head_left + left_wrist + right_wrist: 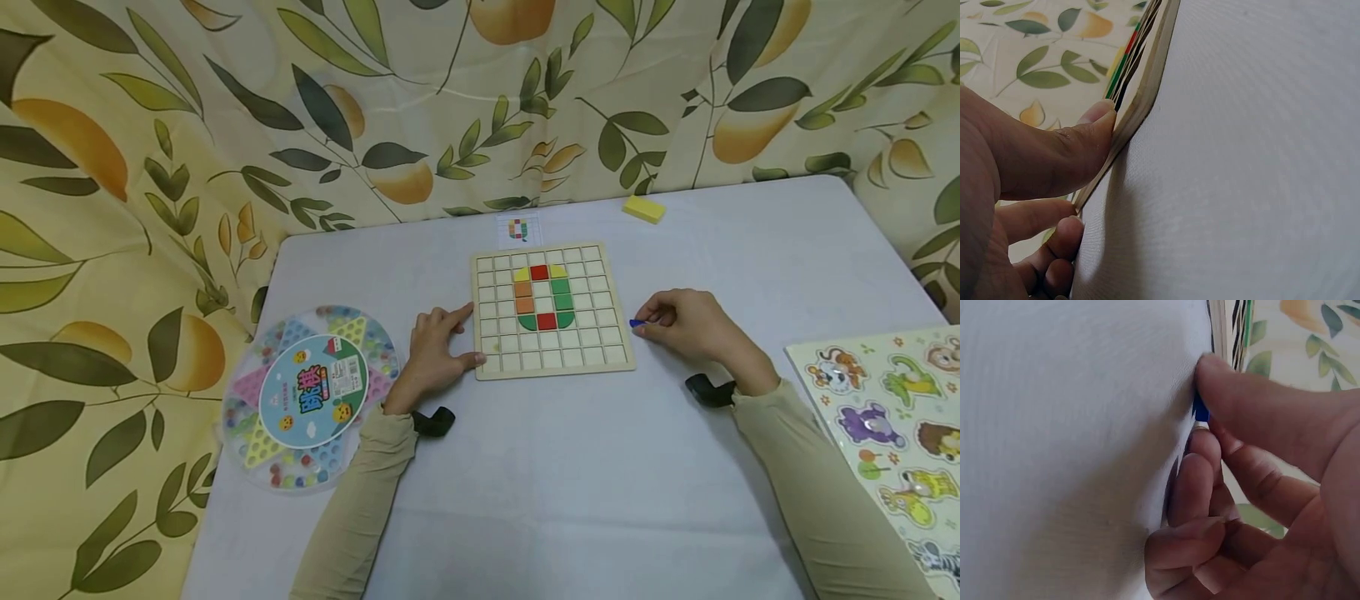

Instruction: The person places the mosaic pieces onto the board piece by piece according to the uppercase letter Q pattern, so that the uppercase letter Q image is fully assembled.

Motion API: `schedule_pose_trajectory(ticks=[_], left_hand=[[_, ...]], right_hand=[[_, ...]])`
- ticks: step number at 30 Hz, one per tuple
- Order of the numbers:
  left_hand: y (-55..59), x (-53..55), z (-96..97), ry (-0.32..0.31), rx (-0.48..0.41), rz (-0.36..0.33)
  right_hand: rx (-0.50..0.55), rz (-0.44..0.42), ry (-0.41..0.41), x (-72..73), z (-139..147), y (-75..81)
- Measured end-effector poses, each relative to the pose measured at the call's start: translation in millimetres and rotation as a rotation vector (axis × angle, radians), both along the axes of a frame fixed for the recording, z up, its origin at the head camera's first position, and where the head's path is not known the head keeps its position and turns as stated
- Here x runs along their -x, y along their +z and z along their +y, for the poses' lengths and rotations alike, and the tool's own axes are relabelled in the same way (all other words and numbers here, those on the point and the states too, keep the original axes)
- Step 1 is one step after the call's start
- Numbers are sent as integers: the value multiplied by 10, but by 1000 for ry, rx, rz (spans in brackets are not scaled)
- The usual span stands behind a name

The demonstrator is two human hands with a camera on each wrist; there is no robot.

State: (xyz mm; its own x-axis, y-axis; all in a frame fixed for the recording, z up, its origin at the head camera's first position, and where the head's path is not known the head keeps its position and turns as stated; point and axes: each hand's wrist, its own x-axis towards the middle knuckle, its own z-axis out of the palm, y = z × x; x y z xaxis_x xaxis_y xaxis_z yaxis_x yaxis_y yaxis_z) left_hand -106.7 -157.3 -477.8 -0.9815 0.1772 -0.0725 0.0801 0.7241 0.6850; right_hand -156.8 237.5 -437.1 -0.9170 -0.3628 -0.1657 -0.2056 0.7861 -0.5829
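A square wooden grid board point(592, 343) lies flat on the table. Red, yellow, orange and green tiles point(561, 302) on it form a ring around bare cells. My left hand point(433, 354) is at the board's left side, its index finger and thumb touching the edge. The left wrist view shows that thumb point(1054, 159) against the wooden rim. Just off the board's right edge, my right hand point(678, 321) pinches a small blue tile point(1201, 409) between thumb and fingers, low over the cloth. Most of the blue tile is hidden by the fingers.
A small pattern card point(519, 230) lies behind the board, with a yellow block point(643, 209) to its right. At the left is a round Chinese checkers set point(311, 392) with colored beads. An animal puzzle board point(885, 417) covers the right side of the table.
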Motion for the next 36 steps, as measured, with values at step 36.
schedule_pose_trajectory(ticks=[36], left_hand=[[3,-4,1,-5,9,13]], right_hand=[[103,-17,53,-173,-826,-65]])
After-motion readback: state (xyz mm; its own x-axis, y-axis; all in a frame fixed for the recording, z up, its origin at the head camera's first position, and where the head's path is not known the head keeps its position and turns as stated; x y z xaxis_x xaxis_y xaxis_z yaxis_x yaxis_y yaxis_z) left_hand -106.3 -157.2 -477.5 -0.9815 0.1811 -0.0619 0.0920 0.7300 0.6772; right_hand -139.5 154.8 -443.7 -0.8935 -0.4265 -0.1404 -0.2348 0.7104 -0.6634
